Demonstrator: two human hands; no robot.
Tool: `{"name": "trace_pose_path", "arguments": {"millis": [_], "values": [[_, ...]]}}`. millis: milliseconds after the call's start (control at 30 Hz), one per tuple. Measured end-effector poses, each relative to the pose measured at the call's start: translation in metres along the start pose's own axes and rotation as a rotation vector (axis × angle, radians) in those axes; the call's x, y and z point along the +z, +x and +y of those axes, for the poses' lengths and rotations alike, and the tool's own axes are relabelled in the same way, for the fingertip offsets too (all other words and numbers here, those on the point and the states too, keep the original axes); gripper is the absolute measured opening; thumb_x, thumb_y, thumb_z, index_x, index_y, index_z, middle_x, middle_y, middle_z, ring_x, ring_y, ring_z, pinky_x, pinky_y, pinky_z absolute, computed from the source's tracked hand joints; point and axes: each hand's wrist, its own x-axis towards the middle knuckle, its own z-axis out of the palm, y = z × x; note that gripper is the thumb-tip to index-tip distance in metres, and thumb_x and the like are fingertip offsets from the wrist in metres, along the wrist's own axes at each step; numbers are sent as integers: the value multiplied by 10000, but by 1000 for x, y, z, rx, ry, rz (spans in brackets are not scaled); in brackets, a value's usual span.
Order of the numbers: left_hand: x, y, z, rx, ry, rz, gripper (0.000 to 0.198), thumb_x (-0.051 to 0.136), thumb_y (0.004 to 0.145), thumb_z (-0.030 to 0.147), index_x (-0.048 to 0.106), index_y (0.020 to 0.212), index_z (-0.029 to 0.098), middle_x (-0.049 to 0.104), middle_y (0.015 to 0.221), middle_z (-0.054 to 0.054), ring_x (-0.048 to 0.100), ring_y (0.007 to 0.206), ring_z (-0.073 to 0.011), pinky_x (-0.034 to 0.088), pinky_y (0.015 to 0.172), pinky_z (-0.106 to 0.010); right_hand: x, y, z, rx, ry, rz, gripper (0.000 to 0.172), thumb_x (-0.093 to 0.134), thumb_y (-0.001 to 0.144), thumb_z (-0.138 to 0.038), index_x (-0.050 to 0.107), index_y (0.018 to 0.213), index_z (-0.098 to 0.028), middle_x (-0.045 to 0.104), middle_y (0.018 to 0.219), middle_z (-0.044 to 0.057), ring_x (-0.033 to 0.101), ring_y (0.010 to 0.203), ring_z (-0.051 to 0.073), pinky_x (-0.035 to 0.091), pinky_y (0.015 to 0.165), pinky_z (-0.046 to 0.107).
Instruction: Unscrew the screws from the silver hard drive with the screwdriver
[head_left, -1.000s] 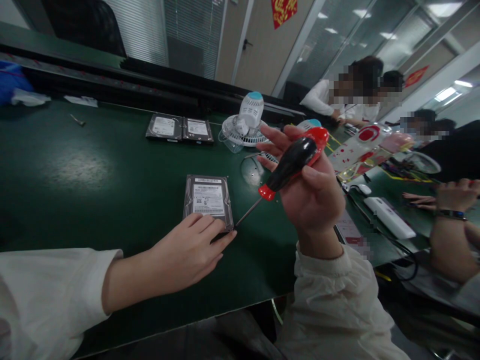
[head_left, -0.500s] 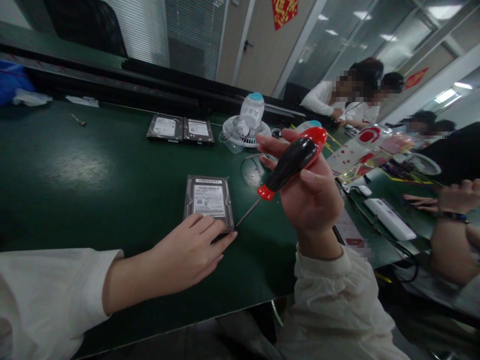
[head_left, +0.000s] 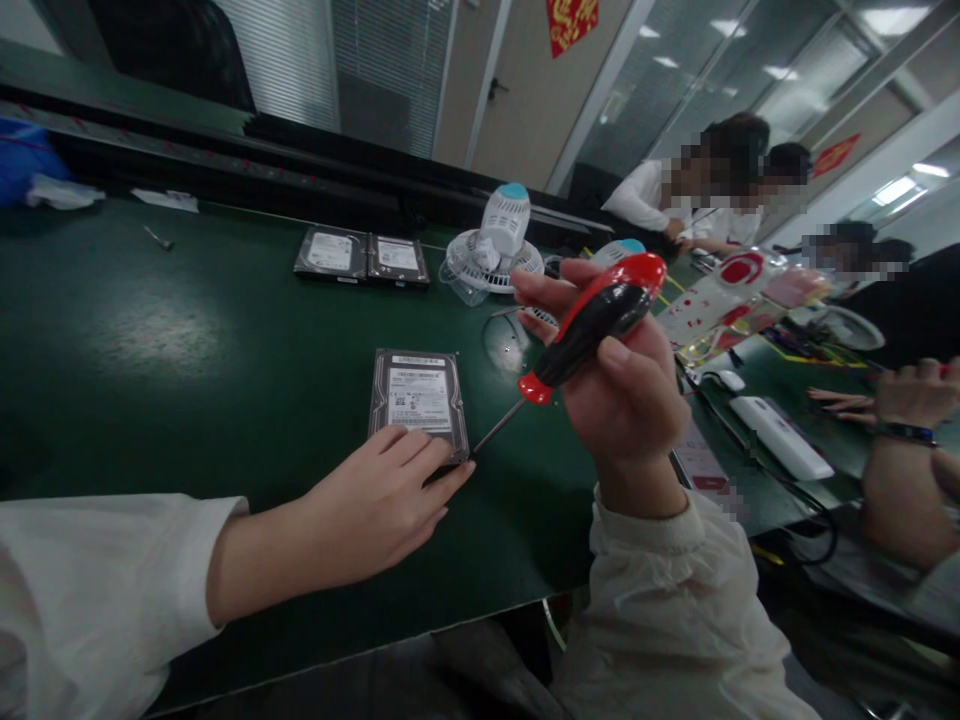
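A hard drive [head_left: 417, 390] with a white label lies flat on the green table [head_left: 187, 340]. My left hand [head_left: 375, 505] rests on its near edge, fingers stretched flat and holding nothing. My right hand [head_left: 626, 395] is wrapped round the black and red handle of a screwdriver [head_left: 589, 325]. The screwdriver slants down to the left, and its metal tip sits at the drive's near right corner, beside my left fingertips.
Two more hard drives [head_left: 360, 257] lie side by side farther back. A small white fan [head_left: 496, 245] stands behind them. A white device [head_left: 780, 435] with a cable and a packet [head_left: 720, 300] lie at the right. Other people sit along the right side; one person's hand [head_left: 911, 395] is close.
My right hand has turned the screwdriver handle slightly; its red end sits a little farther right. My left hand and the drive have stayed in place.
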Motion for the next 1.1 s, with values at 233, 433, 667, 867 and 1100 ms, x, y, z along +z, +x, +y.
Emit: {"name": "trace_pose_path", "arguments": {"millis": [233, 433, 667, 867, 1100], "values": [[-1, 1, -1, -2, 1, -1, 389, 584, 994, 281, 708, 1345, 168, 691, 1067, -119, 621, 959, -274, 476, 813, -411, 5, -1, 5, -92, -19, 57, 245, 739, 878, -402, 609, 1071, -328, 775, 1095, -20, 724, 1121, 211, 535, 1143, 478], [-1, 0, 0, -5, -5, 1, 396, 590, 986, 275, 705, 1349, 164, 685, 1053, -115, 622, 946, -277, 480, 806, -417, 2, 2, 0, 22, 100, 24, 474, 731, 763, -411, 650, 1212, -283, 751, 1275, 36, 692, 1202, 269, 505, 1167, 504], [-1, 0, 0, -3, 1, -3, 396, 581, 997, 283, 705, 1355, 170, 686, 1059, -119, 626, 955, -279, 486, 815, -421, 4, -1, 3, -66, -45, 55, 202, 722, 896, -354, 645, 1080, -323, 774, 1123, -20, 703, 1169, 211, 529, 1126, 456], [-1, 0, 0, -5, -3, -15, 396, 566, 1002, 269, 700, 1360, 165, 690, 1067, -122, 629, 958, -277, 489, 805, -415, 1, 2, 1, 16, 87, 23, 436, 710, 799, -408, 647, 1217, -300, 752, 1275, 23, 697, 1184, 256, 535, 1135, 497], [-3, -1, 1, -7, -10, -18, 394, 576, 1001, 269, 698, 1362, 166, 690, 1076, -124, 628, 965, -279, 490, 812, -418, 3, -1, 1, -56, -57, 79, 202, 743, 876, -334, 660, 1060, -325, 763, 1135, -12, 701, 1191, 233, 537, 1135, 480]]}}
